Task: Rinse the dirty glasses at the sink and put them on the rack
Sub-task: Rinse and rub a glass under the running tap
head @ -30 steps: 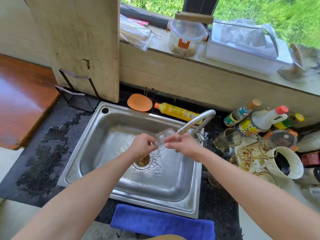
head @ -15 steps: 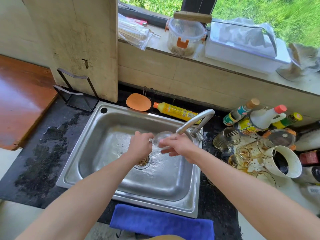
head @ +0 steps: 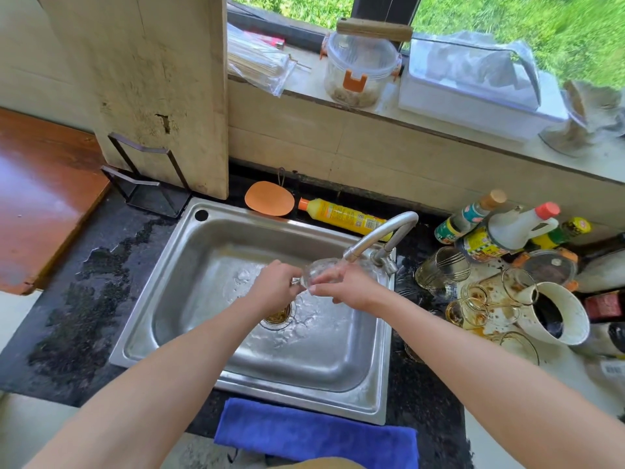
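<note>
A clear glass (head: 318, 272) lies tilted on its side under the tap spout (head: 378, 233), over the steel sink (head: 203, 265). My left hand (head: 274, 286) grips its base end and my right hand (head: 348, 284) holds its rim end. Water splashes onto the sink floor around the drain (head: 279, 316). Several dirty glasses (head: 473, 299) with brown stains stand and lie on the counter to the right of the sink. A black wire rack (head: 145, 184) stands at the sink's back left corner, holding a tall wooden board (head: 145, 79).
Sauce bottles (head: 500, 228), a white jug (head: 554, 313) and a lidded jar crowd the right counter. A yellow detergent bottle (head: 341, 216) and an orange scrubber (head: 269, 199) lie behind the sink. A blue cloth (head: 314, 434) hangs over the front edge. The left counter is wet.
The glass has been turned in my hands under the tap and now lies more on its side. Both hands stay at the same spot above the drain.
</note>
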The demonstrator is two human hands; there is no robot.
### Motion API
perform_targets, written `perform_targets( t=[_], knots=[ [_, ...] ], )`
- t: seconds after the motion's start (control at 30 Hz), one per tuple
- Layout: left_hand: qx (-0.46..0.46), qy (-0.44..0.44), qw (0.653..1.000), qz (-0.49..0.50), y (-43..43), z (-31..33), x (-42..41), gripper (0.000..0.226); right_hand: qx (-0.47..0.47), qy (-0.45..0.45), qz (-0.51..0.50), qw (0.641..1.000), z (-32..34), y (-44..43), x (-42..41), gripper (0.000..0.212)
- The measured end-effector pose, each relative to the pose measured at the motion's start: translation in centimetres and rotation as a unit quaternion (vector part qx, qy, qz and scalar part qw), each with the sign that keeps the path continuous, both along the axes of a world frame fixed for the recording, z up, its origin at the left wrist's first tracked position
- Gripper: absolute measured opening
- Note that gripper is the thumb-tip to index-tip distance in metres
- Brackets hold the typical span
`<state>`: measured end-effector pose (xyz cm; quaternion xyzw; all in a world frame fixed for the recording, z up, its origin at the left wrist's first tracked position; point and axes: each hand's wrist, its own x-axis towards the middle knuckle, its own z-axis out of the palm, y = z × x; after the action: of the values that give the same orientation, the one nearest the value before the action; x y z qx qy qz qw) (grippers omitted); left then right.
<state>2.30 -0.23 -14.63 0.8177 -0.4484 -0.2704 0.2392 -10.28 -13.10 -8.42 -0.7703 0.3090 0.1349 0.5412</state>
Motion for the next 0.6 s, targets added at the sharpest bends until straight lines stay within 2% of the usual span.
perform_targets(
  t=[0.03, 0.13, 0.2, 0.27, 0.37, 0.43, 0.5, 0.6],
  knots=[
    [-0.007, 0.006, 1.000, -0.005, 0.0, 0.2, 0.0, 0.011, 0.006, -0.009, -0.019, 1.000, 0.0, -0.1, 0.0, 0.009],
    [-0.032, 0.020, 0.999, -0.002, -0.3, 0.9, -0.2, 0.014, 0.025, -0.066, -0.097, 0.993, 0.3, -0.2, -0.2, 0.004],
    [-0.039, 0.026, 0.999, -0.009, -0.3, 1.3, -0.2, 0.010, 0.017, -0.028, -0.041, 0.999, 0.2, -0.2, -0.2, 0.021],
    [-0.034, 0.027, 0.999, -0.017, 0.1, 1.3, 0.0, 0.008, 0.016, 0.015, -0.005, 1.000, 0.1, -0.3, -0.3, 0.021],
    [0.003, 0.036, 0.999, -0.007, 0.4, 1.2, 0.2, 0.011, 0.042, -0.022, -0.122, 0.991, -0.2, -0.4, -0.2, 0.017],
    [0.019, 0.044, 0.999, -0.003, 0.5, 1.5, 0.0, 0.016, 0.066, -0.001, -0.124, 0.990, -0.2, -0.1, -0.1, 0.024],
    [0.030, 0.047, 0.998, -0.003, 0.6, 1.8, -0.2, 0.009, 0.076, 0.030, -0.092, 0.992, -0.6, -0.3, -0.2, 0.028],
    [0.013, 0.071, 0.997, 0.027, 0.8, 2.6, -0.5, 0.022, 0.067, 0.036, -0.194, 0.978, -0.3, -0.9, 0.4, 0.029]
  ],
)
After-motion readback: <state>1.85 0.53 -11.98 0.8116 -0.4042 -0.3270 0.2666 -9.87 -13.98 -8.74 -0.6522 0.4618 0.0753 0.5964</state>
